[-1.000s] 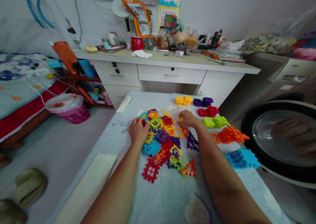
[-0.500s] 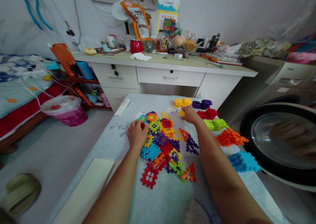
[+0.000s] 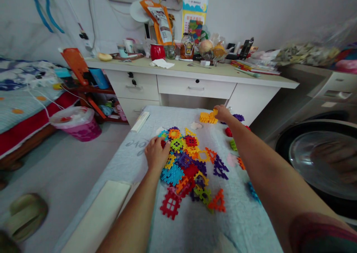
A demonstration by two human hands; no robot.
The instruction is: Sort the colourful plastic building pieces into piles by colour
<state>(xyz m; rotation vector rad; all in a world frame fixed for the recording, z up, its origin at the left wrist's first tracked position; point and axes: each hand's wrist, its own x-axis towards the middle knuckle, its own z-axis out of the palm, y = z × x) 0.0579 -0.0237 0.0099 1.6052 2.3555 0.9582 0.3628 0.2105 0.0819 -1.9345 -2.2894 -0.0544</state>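
A mixed pile of toothed plastic building pieces (image 3: 185, 160) in several colours lies mid-table. My left hand (image 3: 156, 152) is at its left edge, fingers curled, with a bit of a red building piece (image 3: 163, 144) showing between thumb and forefinger. At the far end my right hand (image 3: 222, 113) pinches a yellow building piece (image 3: 215, 112) right at the stack of yellow pieces (image 3: 208, 118). Whether that piece touches the stack is hard to see. Purple pieces (image 3: 239, 117) lie just beyond the right wrist. My right forearm partly covers the red, green, orange and blue groups.
The cloth-covered table (image 3: 134, 164) has a white strip (image 3: 140, 122) at its far left. Behind it stands a white desk (image 3: 195, 86) with jars and papers on top. A washing machine (image 3: 320, 97) with its round door open is at right, a pink bin (image 3: 80, 128) at left.
My right hand has moved away from me and slightly right with the yellow piece, up to the yellow stack. My left hand stays at the pile. The view has shifted slightly.
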